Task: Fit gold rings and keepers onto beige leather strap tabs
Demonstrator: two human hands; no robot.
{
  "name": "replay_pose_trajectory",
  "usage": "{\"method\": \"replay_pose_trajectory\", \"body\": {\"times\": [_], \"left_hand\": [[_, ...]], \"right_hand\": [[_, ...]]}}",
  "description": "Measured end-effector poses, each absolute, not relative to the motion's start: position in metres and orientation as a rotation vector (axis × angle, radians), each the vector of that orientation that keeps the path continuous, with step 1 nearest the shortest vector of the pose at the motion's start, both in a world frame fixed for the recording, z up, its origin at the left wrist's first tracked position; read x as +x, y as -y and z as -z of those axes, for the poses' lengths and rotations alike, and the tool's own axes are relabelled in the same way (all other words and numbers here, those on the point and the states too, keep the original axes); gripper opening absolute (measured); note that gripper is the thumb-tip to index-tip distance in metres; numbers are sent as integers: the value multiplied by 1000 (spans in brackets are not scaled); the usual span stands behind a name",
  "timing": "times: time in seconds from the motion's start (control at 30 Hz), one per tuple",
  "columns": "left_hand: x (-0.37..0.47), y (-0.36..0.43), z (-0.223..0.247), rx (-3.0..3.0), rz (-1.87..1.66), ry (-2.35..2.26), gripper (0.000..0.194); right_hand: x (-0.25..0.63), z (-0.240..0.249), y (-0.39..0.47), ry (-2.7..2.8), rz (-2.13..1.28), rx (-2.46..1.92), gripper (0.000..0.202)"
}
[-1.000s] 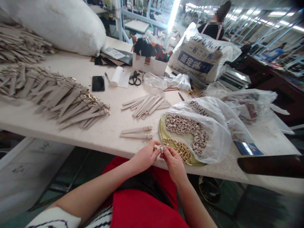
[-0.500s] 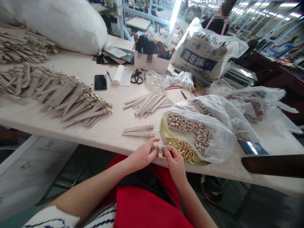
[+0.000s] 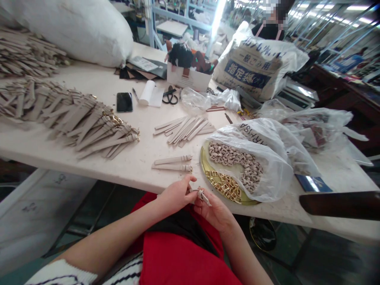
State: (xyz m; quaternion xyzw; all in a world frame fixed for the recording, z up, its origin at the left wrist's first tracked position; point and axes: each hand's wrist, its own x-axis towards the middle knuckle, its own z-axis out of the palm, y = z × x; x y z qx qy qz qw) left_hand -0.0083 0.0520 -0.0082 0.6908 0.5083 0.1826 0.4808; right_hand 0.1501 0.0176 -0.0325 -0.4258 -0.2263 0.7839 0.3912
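Note:
At the table's front edge, my left hand (image 3: 178, 194) is closed on a beige strap (image 3: 205, 197), its fingers covering much of it. My right hand (image 3: 216, 211) has its fingers curled around the strap's short end, which sticks out between the hands. Any buckle on it is too small to make out. Just beyond lie two beige straps (image 3: 172, 160) with gold buckles. Right of my hands, a round yellow-green tray (image 3: 203, 158) holds gold buckles (image 3: 224, 185) and beige strap loops (image 3: 236, 160), partly under a clear plastic bag (image 3: 276, 166).
Loose beige strips (image 3: 185, 130) lie mid-table. A long heap of buckled straps (image 3: 89, 118) covers the left side, near a phone (image 3: 124, 102). Scissors (image 3: 170, 96), a white box (image 3: 188, 77) and a large printed bag (image 3: 252, 67) stand behind. A person (image 3: 270, 23) is in the background.
The strap's end has turned from pointing right to pointing down and right. My right hand has rolled palm-up and lowered slightly, while my left hand stays closed nearly in place.

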Motion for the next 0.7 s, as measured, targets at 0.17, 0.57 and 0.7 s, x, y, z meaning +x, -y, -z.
{"method": "replay_pose_trajectory", "body": {"times": [0.17, 0.57, 0.7], "left_hand": [[-8, -52, 10, 1693, -444, -1304, 28], [-14, -47, 10, 1310, -450, -1014, 30], [-13, -47, 12, 1341, -403, -993, 33]], "right_hand": [[152, 33, -14, 494, -2069, -1048, 19], [148, 34, -19, 930, -1358, -1400, 27], [152, 37, -13, 1109, -1411, -1420, 24]]}}
